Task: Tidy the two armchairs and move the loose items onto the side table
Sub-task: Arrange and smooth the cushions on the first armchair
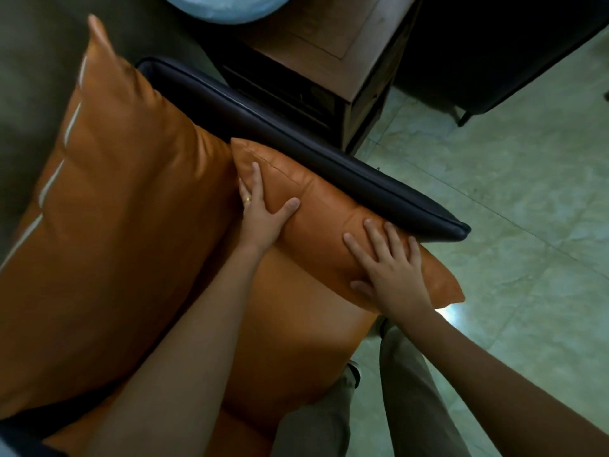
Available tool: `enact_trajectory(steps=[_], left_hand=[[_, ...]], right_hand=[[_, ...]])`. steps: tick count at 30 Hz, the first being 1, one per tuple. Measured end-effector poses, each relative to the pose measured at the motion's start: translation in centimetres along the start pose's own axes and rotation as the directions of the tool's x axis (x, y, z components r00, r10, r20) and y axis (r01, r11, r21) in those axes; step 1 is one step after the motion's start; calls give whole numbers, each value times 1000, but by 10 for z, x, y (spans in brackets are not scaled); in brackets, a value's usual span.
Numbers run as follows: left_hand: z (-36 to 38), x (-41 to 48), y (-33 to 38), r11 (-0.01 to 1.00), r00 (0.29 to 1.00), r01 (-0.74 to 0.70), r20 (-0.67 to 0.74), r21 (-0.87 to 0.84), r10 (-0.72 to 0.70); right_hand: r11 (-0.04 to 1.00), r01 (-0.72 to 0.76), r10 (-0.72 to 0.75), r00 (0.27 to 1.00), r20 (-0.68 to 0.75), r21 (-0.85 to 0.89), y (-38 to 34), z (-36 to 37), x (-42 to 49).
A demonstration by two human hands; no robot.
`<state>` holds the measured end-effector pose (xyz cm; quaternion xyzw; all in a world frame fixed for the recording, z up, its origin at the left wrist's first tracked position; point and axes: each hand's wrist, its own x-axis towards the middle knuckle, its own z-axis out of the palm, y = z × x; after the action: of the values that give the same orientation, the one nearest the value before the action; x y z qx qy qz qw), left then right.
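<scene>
An orange leather side cushion (326,209) lies along the inside of the armchair's black armrest (296,143). My left hand (263,206) grips its back end, thumb on top and fingers tucked behind it. My right hand (392,268) lies flat with spread fingers on its front end, near the armrest's tip. A large orange back cushion (115,192) stands at the left, and the orange seat (296,341) lies under my arms. The wooden side table (329,37) stands just beyond the armrest.
A pale blue round object (227,8) shows at the top edge. A second dark armchair (494,44) stands at the top right on thin legs. Glossy green floor tiles (510,209) spread to the right. My trouser legs (362,407) are at the bottom.
</scene>
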<state>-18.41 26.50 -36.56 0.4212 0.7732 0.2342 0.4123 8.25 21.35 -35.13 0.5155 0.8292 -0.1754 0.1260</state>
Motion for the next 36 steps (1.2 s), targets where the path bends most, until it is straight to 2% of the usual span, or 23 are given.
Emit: enact_trajectory(steps=[5, 8, 11, 16, 19, 24, 26, 27, 29, 30, 31, 32, 34, 36], left_hand=[[-6, 1, 0, 1000, 999, 20, 34, -3, -20], [-16, -16, -1, 999, 1000, -2, 8, -43, 2], [-32, -50, -15, 998, 996, -2, -90, -60, -3], [-82, -118, -70, 992, 963, 30, -263, -124, -62], [-119, -149, -99, 998, 925, 40, -377, -44, -54], [-176, -158, -116, 983, 763, 39, -641, 182, 89], [-195, -145, -120, 956, 756, 117, -649, 267, 89], [-207, -137, -125, 935, 774, 171, -629, 311, 68], [-231, -125, -148, 861, 806, 305, -592, 408, -5], [-243, -127, -167, 815, 800, 383, -597, 434, -58], [-255, -133, -189, 776, 772, 467, -624, 424, -124], [-264, -144, -210, 747, 719, 554, -665, 368, -205], [-275, -179, -244, 698, 593, 684, -720, 213, -361], [-283, -211, -267, 650, 548, 740, -714, 173, -435]], right_hand=[[999, 18, -18, 1000, -4, -32, 0, 1, 7], [998, 45, -47, 998, -37, -38, -13, 0, 7], [983, 173, -176, 984, -36, -59, -42, -6, 18], [912, 409, -410, 912, -1, -34, -124, -21, 51], [864, 503, -502, 864, -30, 28, -182, -33, 70], [738, 670, -635, 732, -247, 85, -281, -69, 115], [671, 740, -697, 654, -294, 55, -322, -84, 138], [624, 782, -755, 600, -265, -6, -340, -88, 153], [481, 852, -877, 473, -89, -207, -360, -91, 192], [410, 861, -901, 434, 11, -301, -360, -92, 215], [371, 853, -903, 423, 72, -367, -354, -96, 240], [367, 834, -894, 439, 92, -412, -344, -103, 265], [450, 771, -845, 531, 63, -451, -319, -124, 307], [580, 693, -767, 641, 0, -429, -297, -149, 333]])
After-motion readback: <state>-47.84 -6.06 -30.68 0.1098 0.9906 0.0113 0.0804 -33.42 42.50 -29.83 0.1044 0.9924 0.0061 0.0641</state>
